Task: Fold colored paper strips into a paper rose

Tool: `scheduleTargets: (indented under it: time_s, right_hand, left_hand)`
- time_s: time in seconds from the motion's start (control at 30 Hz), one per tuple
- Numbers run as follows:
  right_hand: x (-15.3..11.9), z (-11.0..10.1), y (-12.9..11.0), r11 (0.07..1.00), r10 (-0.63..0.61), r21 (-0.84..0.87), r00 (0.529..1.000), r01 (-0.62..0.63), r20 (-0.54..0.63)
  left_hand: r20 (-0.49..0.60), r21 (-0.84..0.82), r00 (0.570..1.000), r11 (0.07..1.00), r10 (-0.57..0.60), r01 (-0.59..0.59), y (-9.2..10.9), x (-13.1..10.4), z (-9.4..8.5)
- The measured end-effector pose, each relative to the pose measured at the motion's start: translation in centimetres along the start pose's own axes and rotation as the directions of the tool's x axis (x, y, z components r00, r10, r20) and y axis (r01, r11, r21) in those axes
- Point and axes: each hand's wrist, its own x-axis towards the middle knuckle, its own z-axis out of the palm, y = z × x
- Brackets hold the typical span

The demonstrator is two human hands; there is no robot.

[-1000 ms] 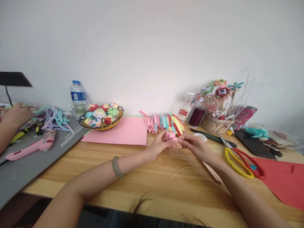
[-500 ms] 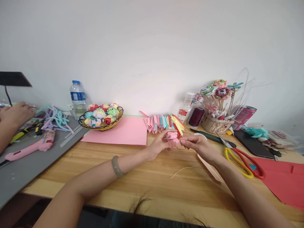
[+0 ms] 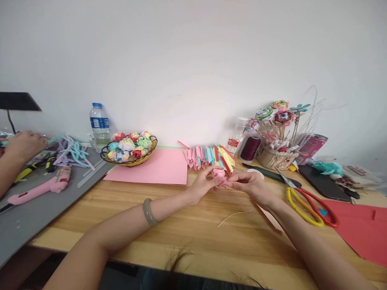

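Above the middle of the table, my left hand is closed around a folded pink paper flower. My right hand pinches at the flower's right edge, thumb and forefinger together; a thread between them cannot be made out. Just behind the hands lies a row of folded paper pieces in pink, blue, yellow and red. Below them a short piece of tan string rests on the wood. Partly under my right forearm is a pale pink paper strip.
At left, a co-worker's hand is near a pink glue gun and pipe cleaners. A basket of paper flowers sits on pink paper. Scissors, a thread spool, a phone and red paper lie right.
My right hand has shifted slightly left, its fingers curling more against the flower's edge. The flower has turned a little in my left hand. The co-worker's hand has moved slightly right.
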Motion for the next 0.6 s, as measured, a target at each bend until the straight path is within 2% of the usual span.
scheduleTargets:
  time_s: [0.23, 0.47, 0.6]
  right_hand:
    - [0.07, 0.09, 0.13, 1.0, 0.016, -0.002, 0.996, -0.016, -0.09]
    - [-0.03, -0.1, -0.11, 0.997, -0.01, -0.075, 0.997, 0.015, 0.07]
    - [-0.02, -0.12, 0.12, 0.997, -0.01, -0.072, 0.999, 0.014, 0.048]
  left_hand:
    - [0.008, -0.063, 1.0, 0.998, -0.015, 0.016, 0.15, -0.11, 0.26]
    - [-0.012, -0.072, 1.0, 0.997, -0.018, 0.018, 0.0, -0.11, -0.05]
    - [-0.007, -0.059, 0.999, 0.998, -0.032, 0.031, 0.07, -0.12, 0.01]
